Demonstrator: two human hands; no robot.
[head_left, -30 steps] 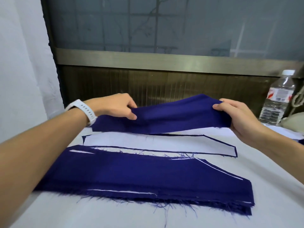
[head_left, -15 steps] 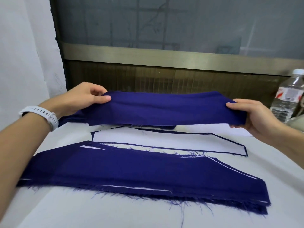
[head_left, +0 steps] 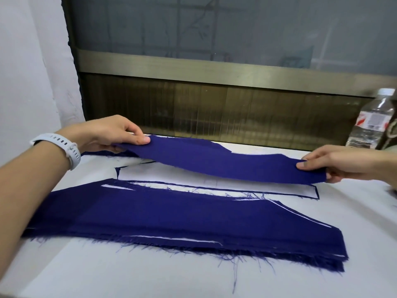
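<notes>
- one blue strip (head_left: 225, 162) is held just above the table (head_left: 214, 280), stretched between two hands.
- its left end is pinched by the left hand (head_left: 111, 134), and its right end by the right hand (head_left: 335, 164).
- one larger cloth (head_left: 171, 218) and one white pattern (head_left: 171, 175) are laid flat below it.
- one bottle (head_left: 373, 121) is stood at far right.

Even soft daylight, faint shadows, sharp centre, edges bowed.

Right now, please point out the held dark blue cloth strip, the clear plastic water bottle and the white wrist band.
dark blue cloth strip (head_left: 225, 163), head view, sagging middle.
clear plastic water bottle (head_left: 373, 122), head view, label.
white wrist band (head_left: 67, 145), head view, strap.
</notes>
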